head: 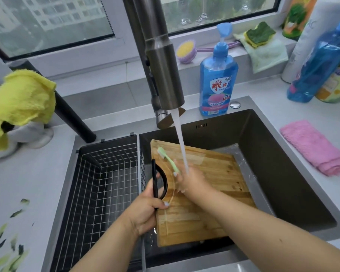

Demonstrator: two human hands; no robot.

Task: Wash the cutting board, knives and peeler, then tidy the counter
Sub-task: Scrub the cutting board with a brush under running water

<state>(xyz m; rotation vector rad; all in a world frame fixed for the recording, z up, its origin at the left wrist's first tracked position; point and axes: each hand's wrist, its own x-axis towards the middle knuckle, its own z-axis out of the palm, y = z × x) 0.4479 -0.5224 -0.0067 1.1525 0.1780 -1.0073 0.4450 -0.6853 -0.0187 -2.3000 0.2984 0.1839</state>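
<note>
A wooden cutting board [208, 195] lies tilted in the dark sink [283, 173], wet from the tap's running stream [182, 148]. My left hand [145, 209] grips the black peeler [158, 181] over the board's left edge. My right hand [190, 179] holds a green toothbrush [168, 159] under the stream, bristles pointing up and left. No knives are visible.
A wire drain basket [106, 183] fills the sink's left half. Blue dish soap bottle [218, 79] stands behind the sink. A pink cloth [312, 148] lies on the right counter, a yellow towel [20, 103] at left. Green peel scraps [8, 250] litter the front-left counter.
</note>
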